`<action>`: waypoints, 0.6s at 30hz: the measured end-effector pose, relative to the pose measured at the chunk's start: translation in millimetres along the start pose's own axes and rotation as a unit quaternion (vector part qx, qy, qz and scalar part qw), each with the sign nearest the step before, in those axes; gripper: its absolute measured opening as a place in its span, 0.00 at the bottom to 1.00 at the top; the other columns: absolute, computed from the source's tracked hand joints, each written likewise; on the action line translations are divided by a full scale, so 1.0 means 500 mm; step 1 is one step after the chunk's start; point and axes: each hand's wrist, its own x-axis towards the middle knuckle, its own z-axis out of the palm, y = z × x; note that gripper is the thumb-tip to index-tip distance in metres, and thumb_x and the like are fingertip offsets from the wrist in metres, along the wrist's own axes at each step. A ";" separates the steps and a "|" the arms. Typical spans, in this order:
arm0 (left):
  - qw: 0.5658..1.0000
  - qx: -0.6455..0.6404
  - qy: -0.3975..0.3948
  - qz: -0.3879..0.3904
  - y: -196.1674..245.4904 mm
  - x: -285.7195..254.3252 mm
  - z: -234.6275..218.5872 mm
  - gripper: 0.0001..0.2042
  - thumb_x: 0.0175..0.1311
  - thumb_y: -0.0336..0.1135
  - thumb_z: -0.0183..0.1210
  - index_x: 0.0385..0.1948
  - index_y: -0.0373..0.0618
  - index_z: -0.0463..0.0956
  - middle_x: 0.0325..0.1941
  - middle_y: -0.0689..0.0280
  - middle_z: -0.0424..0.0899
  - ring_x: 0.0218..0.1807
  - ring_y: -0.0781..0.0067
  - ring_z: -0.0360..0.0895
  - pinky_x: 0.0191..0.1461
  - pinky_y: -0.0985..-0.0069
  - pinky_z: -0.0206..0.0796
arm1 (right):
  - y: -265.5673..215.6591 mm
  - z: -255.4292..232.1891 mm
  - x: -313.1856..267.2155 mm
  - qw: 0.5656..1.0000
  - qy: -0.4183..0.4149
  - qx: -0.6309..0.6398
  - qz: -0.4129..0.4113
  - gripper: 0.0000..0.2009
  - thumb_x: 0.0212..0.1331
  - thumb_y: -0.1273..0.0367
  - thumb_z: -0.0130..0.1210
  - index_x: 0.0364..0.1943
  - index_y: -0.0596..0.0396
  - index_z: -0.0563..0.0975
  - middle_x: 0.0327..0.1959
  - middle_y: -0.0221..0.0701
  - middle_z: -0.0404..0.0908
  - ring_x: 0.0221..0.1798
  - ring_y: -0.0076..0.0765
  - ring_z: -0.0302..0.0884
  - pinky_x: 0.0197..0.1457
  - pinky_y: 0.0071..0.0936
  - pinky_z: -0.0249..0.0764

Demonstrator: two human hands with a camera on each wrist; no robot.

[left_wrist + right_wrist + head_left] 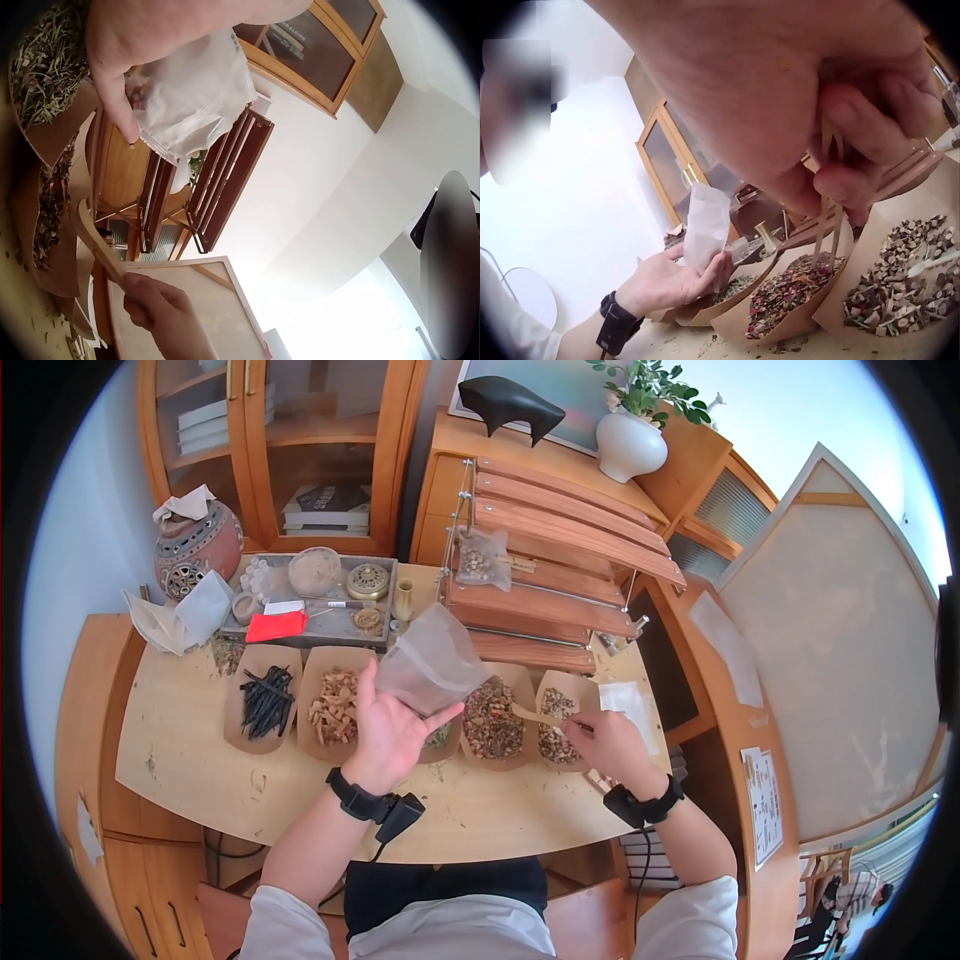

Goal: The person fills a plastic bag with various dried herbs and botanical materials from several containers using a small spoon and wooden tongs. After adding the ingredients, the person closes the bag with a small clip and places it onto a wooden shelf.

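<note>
My left hand, palm up, holds a translucent white pouch upright above the trays. The left wrist view shows the pouch with a crimped edge and a finger beside it. My right hand pinches pale wooden tongs. Their two thin arms show in the right wrist view. The tips reach into a paper tray of mixed dried petals and herbs. Just right of it, another paper tray holds chopped woody pieces.
Farther left stand paper trays of wood chips and dark sticks. Behind is a grey tray with small containers and a red packet. A slatted wooden rack bears a bagged herb packet. White sheets lie rightward.
</note>
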 end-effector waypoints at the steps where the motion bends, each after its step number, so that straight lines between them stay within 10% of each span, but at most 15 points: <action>1: 1.000 0.002 -0.001 -0.003 -0.001 0.000 0.000 0.40 0.71 0.66 0.39 0.74 0.42 0.53 0.75 0.51 0.61 0.75 0.50 0.60 0.74 0.43 0.58 | 0.002 -0.001 0.007 0.999 -0.029 -0.001 0.021 0.14 0.62 0.59 0.56 0.35 0.52 0.87 0.24 0.43 0.83 0.30 0.53 0.82 0.37 0.42 0.78; 18: 1.000 0.002 0.006 -0.001 -0.001 0.001 0.001 0.40 0.71 0.66 0.40 0.73 0.41 0.53 0.75 0.50 0.61 0.74 0.49 0.61 0.73 0.45 0.59 | -0.021 0.071 0.034 0.997 -0.053 0.048 -0.007 0.14 0.62 0.60 0.58 0.41 0.57 0.85 0.31 0.46 0.84 0.36 0.52 0.83 0.42 0.38 0.78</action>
